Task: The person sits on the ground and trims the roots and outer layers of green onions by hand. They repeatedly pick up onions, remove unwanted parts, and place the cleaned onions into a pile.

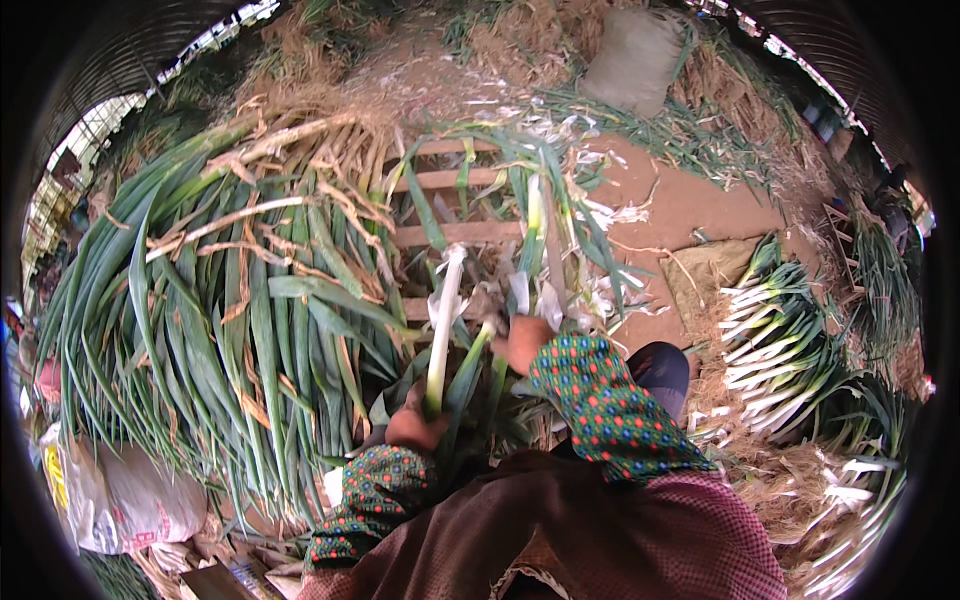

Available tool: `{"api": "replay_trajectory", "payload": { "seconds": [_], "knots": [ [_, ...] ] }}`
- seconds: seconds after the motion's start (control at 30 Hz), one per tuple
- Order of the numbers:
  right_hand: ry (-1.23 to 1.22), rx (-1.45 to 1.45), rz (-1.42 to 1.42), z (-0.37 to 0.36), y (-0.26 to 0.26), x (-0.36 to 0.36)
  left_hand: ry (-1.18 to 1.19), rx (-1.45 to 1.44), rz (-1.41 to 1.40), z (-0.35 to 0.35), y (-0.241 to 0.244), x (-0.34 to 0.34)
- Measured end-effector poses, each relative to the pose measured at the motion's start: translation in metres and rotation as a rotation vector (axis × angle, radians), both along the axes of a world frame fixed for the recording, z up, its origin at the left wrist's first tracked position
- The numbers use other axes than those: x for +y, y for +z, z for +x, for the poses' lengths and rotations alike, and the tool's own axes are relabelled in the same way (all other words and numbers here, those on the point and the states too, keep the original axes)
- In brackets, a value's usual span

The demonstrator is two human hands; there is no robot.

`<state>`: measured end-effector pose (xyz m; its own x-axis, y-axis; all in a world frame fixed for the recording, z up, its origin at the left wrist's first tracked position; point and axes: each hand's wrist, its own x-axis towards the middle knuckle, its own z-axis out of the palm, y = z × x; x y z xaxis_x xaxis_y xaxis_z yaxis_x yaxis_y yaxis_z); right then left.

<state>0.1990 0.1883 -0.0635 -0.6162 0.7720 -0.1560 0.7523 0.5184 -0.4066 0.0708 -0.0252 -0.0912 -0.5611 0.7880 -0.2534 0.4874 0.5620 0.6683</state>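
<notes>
My left hand is closed around a leek where its white shaft turns green; the white end points away from me. To its right, my right hand is beside a leek's leaves, fingers bent; what it holds, if anything, is hidden. Peeled leaf strips hang just beyond it. Left of both hands lies a large heap of untrimmed leeks with long green leaves and dry brown roots. Wooden slats show beneath and beyond the hands.
Cleaned leeks lie in a row at the right, near a tan sack. A pale filled sack stands at the far right, and a printed plastic sack at the near left. Root and leaf scraps litter the ground.
</notes>
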Motion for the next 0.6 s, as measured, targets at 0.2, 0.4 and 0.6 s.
{"api": "replay_trajectory", "payload": {
  "seconds": [0.2,0.4,0.6],
  "knots": [
    [0.219,0.038,-0.183,0.036,0.049,-0.037,0.004,0.017,-0.106,-0.007,-0.01,-0.007],
    [0.303,0.267,-0.106,0.048,0.044,-0.027,-0.11,-0.123,0.183,-0.018,-0.043,-0.032],
    [0.158,0.107,-0.055,0.053,0.008,0.01,-0.478,0.036,-0.228,-0.039,0.084,0.009]
  ]
}}
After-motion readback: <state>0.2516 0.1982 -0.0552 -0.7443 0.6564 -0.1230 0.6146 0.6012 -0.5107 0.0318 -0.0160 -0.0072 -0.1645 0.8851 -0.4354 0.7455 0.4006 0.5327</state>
